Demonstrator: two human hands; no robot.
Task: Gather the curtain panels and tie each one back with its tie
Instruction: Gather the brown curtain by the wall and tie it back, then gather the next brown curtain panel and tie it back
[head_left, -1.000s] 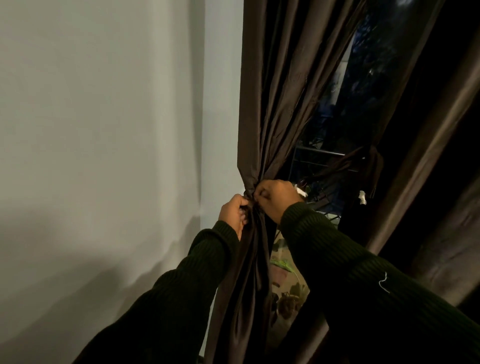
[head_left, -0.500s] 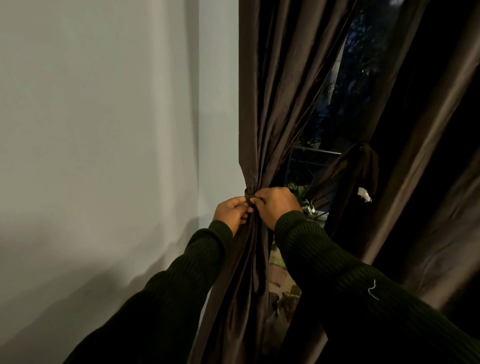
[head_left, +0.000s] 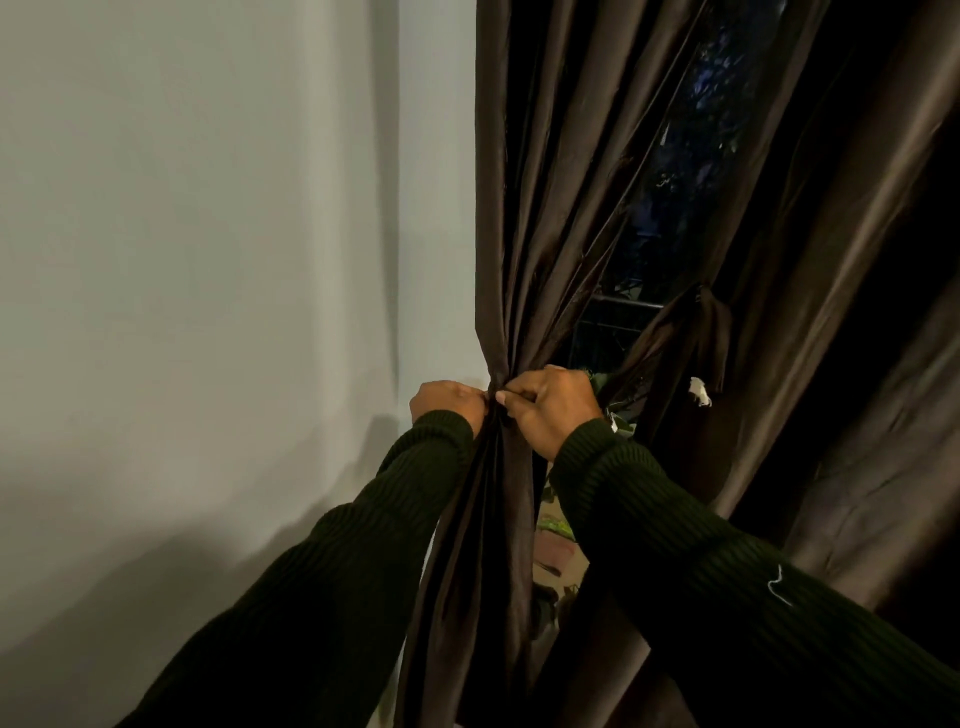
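Left curtain panel (head_left: 540, 218): hung beside the pale wall (head_left: 208, 260), gathered to a narrow waist at mid-height, loose folds fanning above and below.

Left hand (head_left: 448, 404): positioned on the wall side of the waist, touching the fabric, fingers curled into the gathered cloth and gripping it. Fingertips hidden behind the folds.

Right hand (head_left: 551, 408): positioned on the window side of the same waist, directly opposite the left hand, fingers curled and pinching the fabric at the cinch point. Thumbnail visible against the cloth.

Tie on this panel: not distinguishable from the dark fabric between the two hands; cannot tell whether held.

Right curtain panel (head_left: 831, 291): hung well to the right of both hands, untouched. Dark tie (head_left: 712, 332) wrapped at its waist, with a small white tag (head_left: 699, 391) just below.

Dark window gap (head_left: 670, 197) between the two panels. Dark ribbed sleeves (head_left: 701, 571) covering both forearms.
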